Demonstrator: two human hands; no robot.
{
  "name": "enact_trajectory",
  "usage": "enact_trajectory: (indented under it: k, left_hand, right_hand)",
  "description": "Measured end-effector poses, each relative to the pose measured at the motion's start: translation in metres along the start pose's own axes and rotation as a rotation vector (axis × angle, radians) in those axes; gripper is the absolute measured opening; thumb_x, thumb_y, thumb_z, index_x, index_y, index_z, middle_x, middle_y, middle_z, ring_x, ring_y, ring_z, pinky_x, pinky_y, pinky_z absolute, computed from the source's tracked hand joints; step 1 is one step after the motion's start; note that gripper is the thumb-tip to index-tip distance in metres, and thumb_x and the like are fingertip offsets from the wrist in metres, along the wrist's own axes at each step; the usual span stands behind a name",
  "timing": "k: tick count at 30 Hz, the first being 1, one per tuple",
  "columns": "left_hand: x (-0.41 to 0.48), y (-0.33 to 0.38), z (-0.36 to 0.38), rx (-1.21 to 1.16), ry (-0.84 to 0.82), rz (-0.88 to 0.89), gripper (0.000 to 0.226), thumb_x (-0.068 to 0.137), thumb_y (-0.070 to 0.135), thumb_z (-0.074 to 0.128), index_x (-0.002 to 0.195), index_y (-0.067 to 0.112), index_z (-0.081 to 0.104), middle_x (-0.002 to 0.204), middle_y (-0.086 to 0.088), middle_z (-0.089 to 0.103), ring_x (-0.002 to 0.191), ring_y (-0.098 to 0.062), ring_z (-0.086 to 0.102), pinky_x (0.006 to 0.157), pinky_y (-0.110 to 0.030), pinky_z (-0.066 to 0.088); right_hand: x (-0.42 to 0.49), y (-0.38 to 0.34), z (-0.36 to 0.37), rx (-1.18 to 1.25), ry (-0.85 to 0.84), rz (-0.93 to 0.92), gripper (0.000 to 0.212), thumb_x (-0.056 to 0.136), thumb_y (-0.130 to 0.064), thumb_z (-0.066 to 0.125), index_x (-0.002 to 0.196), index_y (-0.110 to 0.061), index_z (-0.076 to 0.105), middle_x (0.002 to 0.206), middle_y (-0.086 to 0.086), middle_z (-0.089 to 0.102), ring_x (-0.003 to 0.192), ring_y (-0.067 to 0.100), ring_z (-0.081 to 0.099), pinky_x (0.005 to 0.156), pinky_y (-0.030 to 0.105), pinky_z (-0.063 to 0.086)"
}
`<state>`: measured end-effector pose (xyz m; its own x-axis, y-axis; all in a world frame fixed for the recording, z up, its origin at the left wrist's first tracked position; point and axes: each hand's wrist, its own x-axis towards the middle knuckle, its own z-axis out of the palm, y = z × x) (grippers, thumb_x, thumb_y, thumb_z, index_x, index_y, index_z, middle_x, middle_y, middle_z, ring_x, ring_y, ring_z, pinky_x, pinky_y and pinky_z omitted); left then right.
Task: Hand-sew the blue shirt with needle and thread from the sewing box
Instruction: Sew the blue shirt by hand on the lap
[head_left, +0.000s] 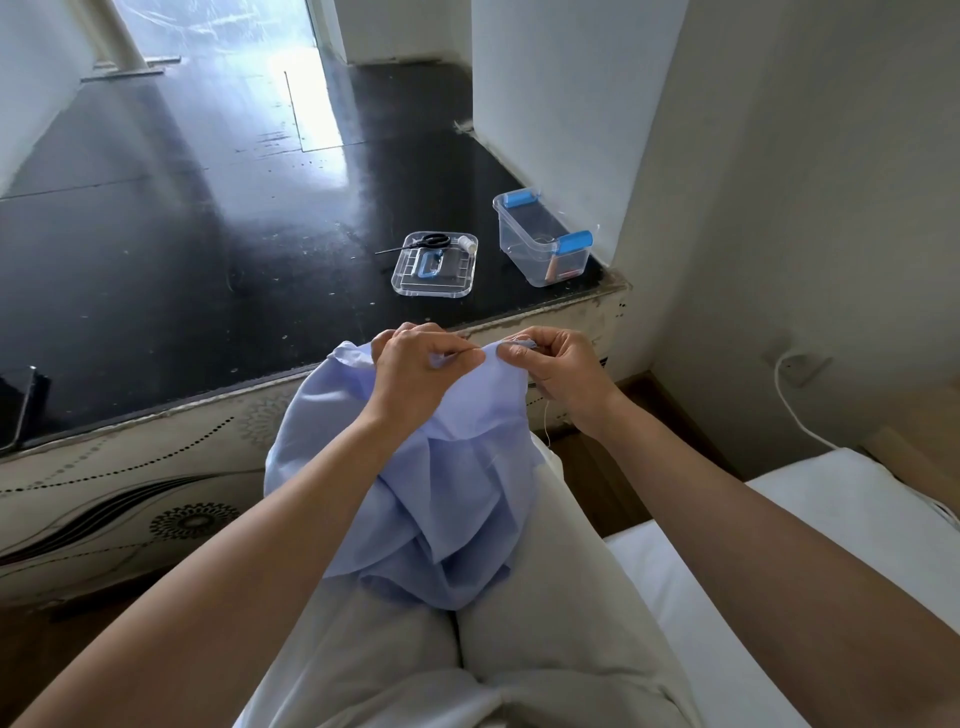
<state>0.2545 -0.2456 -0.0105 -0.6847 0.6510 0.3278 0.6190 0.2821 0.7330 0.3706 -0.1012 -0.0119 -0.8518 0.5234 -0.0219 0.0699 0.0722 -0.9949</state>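
Observation:
The light blue shirt (415, 499) lies bunched over my lap and is lifted at its top edge. My left hand (415, 371) pinches the raised fabric from the left. My right hand (558, 374) grips the same fold from the right, fingers curled at the hem. A pale thread (546, 423) hangs down below my right wrist. The needle itself is too small to make out. The clear sewing box (540, 239) with blue clips stands open on the black table, apart from my hands.
The box's clear lid (434, 265) lies on the black table (208, 234), carrying black scissors (423, 241) and a white thread spool (467, 243). A white cable (789, 405) runs down the right wall. A white cushion (831, 545) is at my right.

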Motion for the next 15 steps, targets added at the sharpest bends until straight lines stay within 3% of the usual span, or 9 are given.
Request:
enact_trajectory:
  k: [4,9,12,15]
  left_hand:
    - [0.006,-0.0005,0.0035,-0.035,-0.009,-0.023,0.011,0.085,0.018,0.073,0.092,0.01,0.077,0.09,-0.008,0.069,0.084,-0.019,0.06,0.074,-0.023,0.048]
    - [0.0057,-0.0021,0.0066,-0.053,-0.056,-0.025,0.01,0.088,0.014,0.069,0.094,0.007,0.074,0.09,-0.007,0.071,0.079,-0.014,0.061,0.067,-0.008,0.044]
    - [0.0055,-0.0038,0.0082,-0.063,-0.056,-0.03,0.009,0.089,0.013,0.069,0.094,0.008,0.073,0.089,-0.005,0.07,0.077,-0.014,0.06,0.064,-0.005,0.044]
    - [0.0046,-0.0031,0.0085,-0.104,-0.086,-0.015,0.012,0.09,0.017,0.066,0.097,0.009,0.072,0.092,-0.006,0.07,0.081,-0.016,0.063,0.072,-0.013,0.051]
  right_hand:
    - [-0.0004,0.0012,-0.0016,-0.007,-0.009,0.008,0.026,0.091,-0.017,0.066,0.104,0.007,0.066,0.088,0.012,0.066,0.06,0.004,0.062,0.052,0.011,0.046]
    - [-0.0009,0.0015,-0.0008,0.037,-0.009,0.028,0.021,0.09,-0.016,0.067,0.101,0.001,0.068,0.088,0.01,0.068,0.063,0.008,0.065,0.053,0.013,0.048]
    - [-0.0017,0.0014,0.0004,0.058,-0.01,0.041,0.021,0.09,-0.016,0.067,0.102,0.001,0.068,0.087,0.008,0.068,0.064,0.008,0.066,0.054,0.014,0.049]
    - [-0.0011,0.0024,0.0005,0.059,0.004,0.046,0.019,0.089,-0.018,0.068,0.1,-0.002,0.069,0.088,0.007,0.069,0.069,0.012,0.067,0.057,0.016,0.051]
